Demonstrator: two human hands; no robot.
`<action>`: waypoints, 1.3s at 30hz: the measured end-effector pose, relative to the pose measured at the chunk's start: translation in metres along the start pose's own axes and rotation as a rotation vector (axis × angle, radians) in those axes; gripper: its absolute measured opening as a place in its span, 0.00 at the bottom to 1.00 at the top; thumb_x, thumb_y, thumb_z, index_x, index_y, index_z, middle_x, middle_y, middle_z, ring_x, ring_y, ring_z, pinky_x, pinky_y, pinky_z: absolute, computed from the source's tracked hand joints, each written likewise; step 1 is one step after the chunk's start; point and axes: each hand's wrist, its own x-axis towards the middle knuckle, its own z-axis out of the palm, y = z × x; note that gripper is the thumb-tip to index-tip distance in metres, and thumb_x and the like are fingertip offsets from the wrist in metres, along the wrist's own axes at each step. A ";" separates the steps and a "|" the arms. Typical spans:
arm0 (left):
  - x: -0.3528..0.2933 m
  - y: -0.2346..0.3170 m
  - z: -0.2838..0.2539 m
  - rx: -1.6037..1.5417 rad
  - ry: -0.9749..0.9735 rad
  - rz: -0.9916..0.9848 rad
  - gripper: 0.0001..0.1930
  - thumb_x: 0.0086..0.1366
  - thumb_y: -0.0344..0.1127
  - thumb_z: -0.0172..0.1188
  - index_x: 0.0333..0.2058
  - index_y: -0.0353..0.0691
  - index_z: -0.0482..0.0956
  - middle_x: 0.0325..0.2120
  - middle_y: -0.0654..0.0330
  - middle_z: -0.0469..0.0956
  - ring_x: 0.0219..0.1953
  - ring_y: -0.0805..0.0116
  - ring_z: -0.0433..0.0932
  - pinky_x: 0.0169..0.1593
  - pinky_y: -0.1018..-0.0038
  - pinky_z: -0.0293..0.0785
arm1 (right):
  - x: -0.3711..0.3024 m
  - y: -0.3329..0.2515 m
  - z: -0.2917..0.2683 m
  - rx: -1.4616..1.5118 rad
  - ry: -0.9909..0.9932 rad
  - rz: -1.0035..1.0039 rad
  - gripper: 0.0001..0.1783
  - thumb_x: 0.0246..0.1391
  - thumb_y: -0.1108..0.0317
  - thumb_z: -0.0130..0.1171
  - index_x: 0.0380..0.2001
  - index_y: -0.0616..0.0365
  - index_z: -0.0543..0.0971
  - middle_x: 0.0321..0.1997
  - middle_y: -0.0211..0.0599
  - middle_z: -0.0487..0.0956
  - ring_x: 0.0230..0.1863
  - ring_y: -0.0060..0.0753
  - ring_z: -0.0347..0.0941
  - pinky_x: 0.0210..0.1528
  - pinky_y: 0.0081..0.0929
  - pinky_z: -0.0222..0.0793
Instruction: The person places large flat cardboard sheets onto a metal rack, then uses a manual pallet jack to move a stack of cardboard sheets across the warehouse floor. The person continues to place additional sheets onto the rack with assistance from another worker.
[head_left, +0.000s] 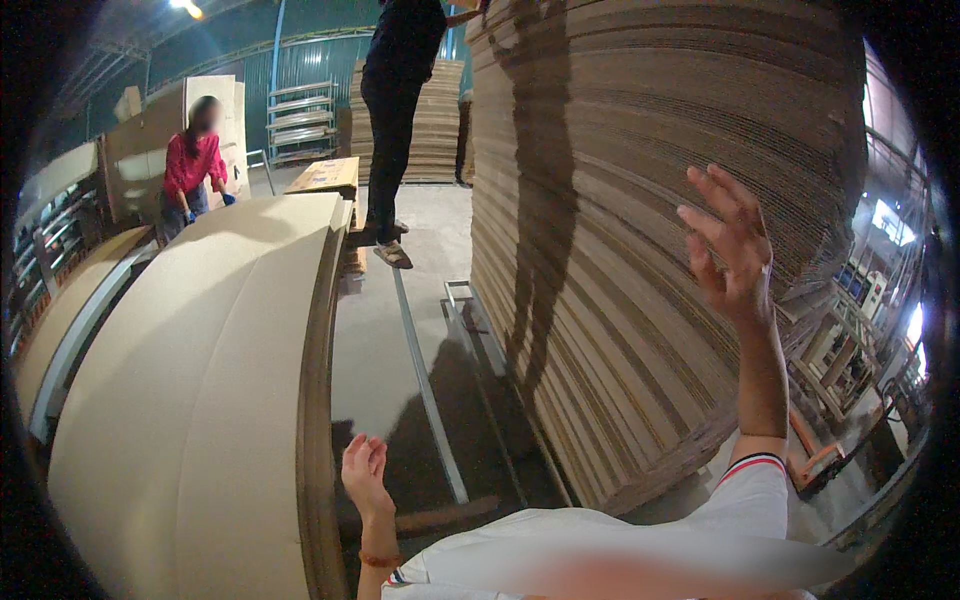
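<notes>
My right hand [730, 240] is raised in front of a tall stack of brown cardboard sheets [620, 250]. Its fingers are apart and slightly bent, with nothing in them. I cannot tell whether the fingertips touch the stack. Lower down, my left hand [367, 475] is held up beside the edge of a lower pile of large tan cardboard sheets [190, 350]. Its fingers are loosely curled and partly apart, and no object shows in it. A band circles the left wrist.
Beyond the low pile, a person in a red top [197, 165] leans over it with blue-gloved hands. Another person in dark clothes [392, 120] stands by the tall stack. Metal rails [425, 370] run along the floor between the stacks. A wooden frame [835, 350] stands at right.
</notes>
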 end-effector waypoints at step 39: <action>0.050 0.365 0.237 1.053 -0.067 1.798 0.14 0.57 0.39 0.53 0.38 0.37 0.73 0.34 0.54 0.77 0.34 0.64 0.76 0.39 0.69 0.70 | 0.274 0.257 -0.065 0.058 1.197 0.684 0.50 0.43 0.38 0.51 0.60 0.61 0.48 0.63 0.48 0.48 0.65 0.47 0.40 0.63 0.42 0.42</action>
